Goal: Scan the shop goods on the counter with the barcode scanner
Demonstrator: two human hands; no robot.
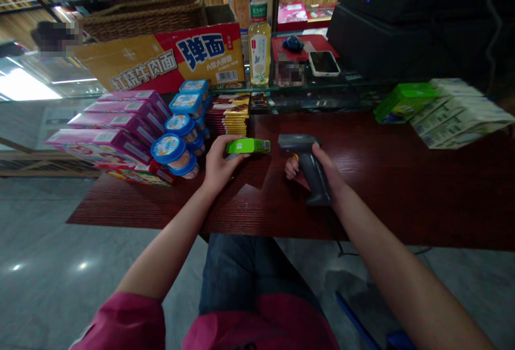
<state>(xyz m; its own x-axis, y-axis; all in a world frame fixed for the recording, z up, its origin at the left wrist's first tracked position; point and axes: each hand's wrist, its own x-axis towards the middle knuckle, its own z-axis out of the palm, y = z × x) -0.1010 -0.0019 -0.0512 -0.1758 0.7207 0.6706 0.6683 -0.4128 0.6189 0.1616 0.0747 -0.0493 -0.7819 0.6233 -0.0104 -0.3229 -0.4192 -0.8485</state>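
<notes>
Just above the dark wooden counter, my left hand (224, 161) is closed around a small green package (248, 146), held on its side with its right end free. Across from it, my right hand (330, 170) grips the handle of a dark grey barcode scanner (316, 170). The scanner's head faces left, toward the package, with a gap between them. A cable runs down from its handle over the counter's edge. Some fingers of my right hand show in front of the handle, near the trigger.
Purple boxes (120, 122), blue-lidded tubs (169, 148) and a stack of brown-and-yellow packets (235, 114) stand on the counter's left (161, 210). Green packs (406, 102) and pale cartons (458, 114) sit at right. Behind are a bottle (259, 44), a phone (324, 63) and a mouse (293, 44).
</notes>
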